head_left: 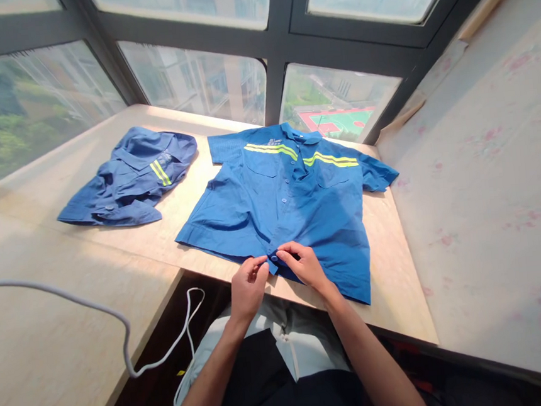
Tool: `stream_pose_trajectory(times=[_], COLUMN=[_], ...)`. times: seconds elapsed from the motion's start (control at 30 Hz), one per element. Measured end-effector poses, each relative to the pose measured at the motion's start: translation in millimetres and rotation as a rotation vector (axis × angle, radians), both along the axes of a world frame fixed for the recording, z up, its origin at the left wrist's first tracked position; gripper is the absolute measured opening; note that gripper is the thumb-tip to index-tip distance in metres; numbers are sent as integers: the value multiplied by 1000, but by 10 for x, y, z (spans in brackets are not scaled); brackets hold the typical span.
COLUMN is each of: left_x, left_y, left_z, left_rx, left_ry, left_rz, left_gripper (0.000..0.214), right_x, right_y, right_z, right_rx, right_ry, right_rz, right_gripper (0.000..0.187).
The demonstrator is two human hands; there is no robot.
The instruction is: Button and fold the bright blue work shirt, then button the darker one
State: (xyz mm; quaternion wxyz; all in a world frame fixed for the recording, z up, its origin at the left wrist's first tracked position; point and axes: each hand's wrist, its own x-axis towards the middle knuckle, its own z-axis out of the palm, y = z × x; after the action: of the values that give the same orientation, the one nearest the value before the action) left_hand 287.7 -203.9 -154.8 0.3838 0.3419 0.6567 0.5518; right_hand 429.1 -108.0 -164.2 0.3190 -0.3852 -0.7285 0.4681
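Observation:
A blue short-sleeved work shirt (294,207) with yellow reflective stripes lies flat, front up, on the light wooden table (394,268), collar toward the window. My left hand (248,287) and my right hand (304,263) meet at the shirt's bottom hem, at the front placket. Both pinch the cloth around the lowest button, fingers closed on the fabric, thumbs nearly touching.
A second blue shirt (129,180) with the same yellow stripes lies crumpled at the table's back left. A white cable (120,330) runs across the left tabletop and hangs over its edge. Windows line the back; a floral wall stands to the right.

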Motion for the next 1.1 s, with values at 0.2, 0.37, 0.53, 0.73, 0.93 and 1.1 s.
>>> stream_pose_trajectory(times=[0.2, 0.37, 0.53, 0.73, 0.93, 1.1], left_x=[-18, -5, -6, -4, 8, -18], left_y=[102, 143, 135, 149, 160, 124], left_z=[-75, -110, -100, -9, 11, -4], left_rx=[-40, 0, -5, 1, 39, 51], left_ry=[-256, -220, -234, -347, -348, -345], left_rz=[115, 117, 89, 109, 107, 44], left_gripper=[36, 34, 37, 38, 36, 35], right_x=[38, 83, 90, 72, 69, 57], right_y=[-10, -17, -11, 6, -19, -33], right_z=[-12, -14, -26, -48, -7, 7], right_rx=[45, 248, 302, 212, 251, 237], right_ry=[-16, -9, -7, 81, 52, 22], right_rz=[74, 272, 289, 151, 51, 33], right_gripper=[29, 43, 31, 19, 12, 14])
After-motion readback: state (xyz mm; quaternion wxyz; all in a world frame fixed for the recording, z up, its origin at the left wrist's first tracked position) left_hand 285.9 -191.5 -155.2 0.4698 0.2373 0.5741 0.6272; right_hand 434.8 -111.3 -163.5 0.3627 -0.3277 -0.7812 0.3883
